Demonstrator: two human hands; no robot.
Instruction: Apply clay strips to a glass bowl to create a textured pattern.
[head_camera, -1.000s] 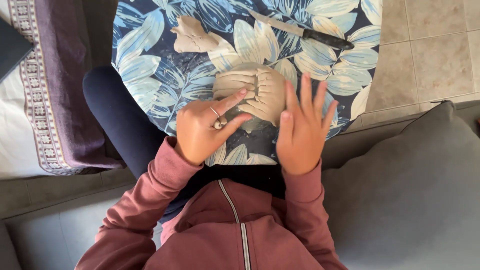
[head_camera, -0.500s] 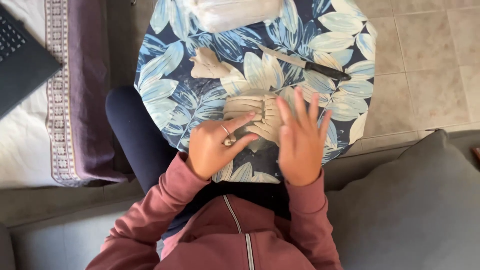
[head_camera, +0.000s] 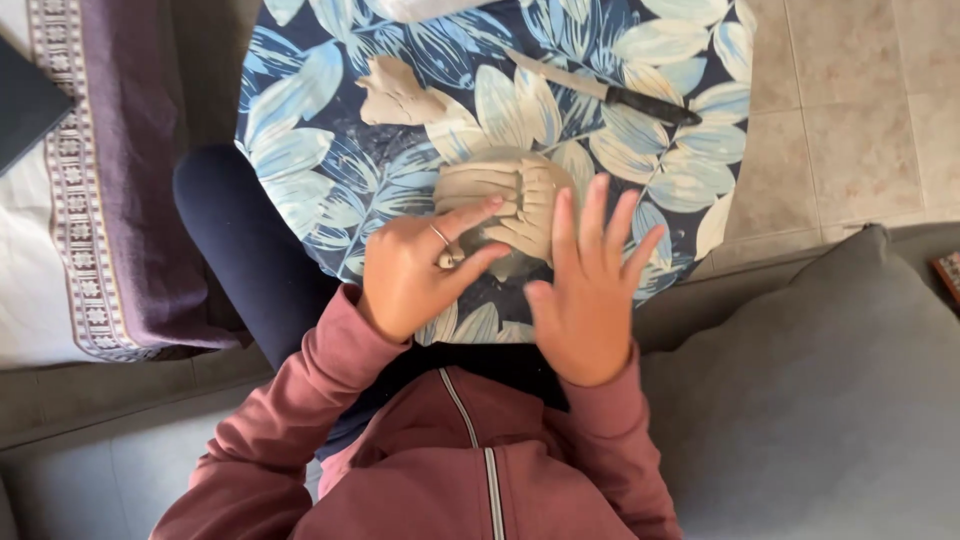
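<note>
two clay pieces, one knife, two hands.

The right hand hides the clay piece's near edge — a pale object, perhaps cloth, is cropped above.
</note>
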